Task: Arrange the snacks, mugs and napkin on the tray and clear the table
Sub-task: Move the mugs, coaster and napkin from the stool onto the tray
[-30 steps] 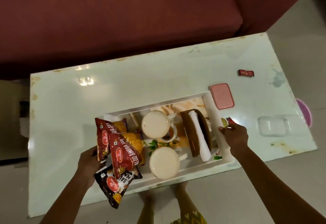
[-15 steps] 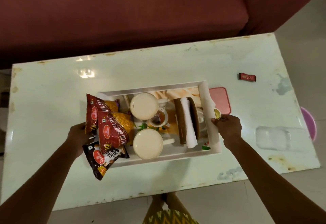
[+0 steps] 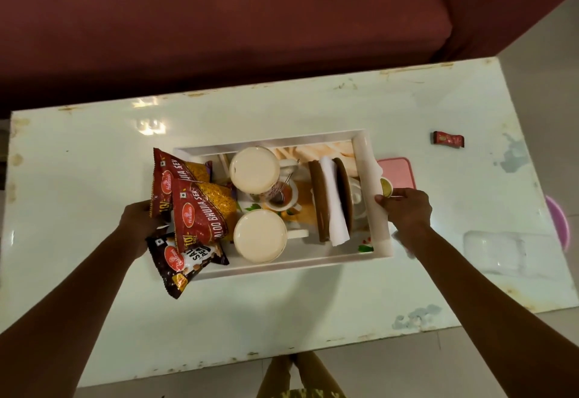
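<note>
Risk: the dark packet (image 3: 185,259) overhangs the tray (image 3: 282,267) rim at near-left and could be shed if the tray is tilted; the mugs (image 3: 260,236) could be slid too. The tray, apparently raised off the table (image 3: 94,162), is gripped at both short ends. The left hand (image 3: 138,219) has its fingers hidden behind the snack packets (image 3: 200,209). The right hand (image 3: 405,209) is curled on the right rim. Both arms are extended.
</note>
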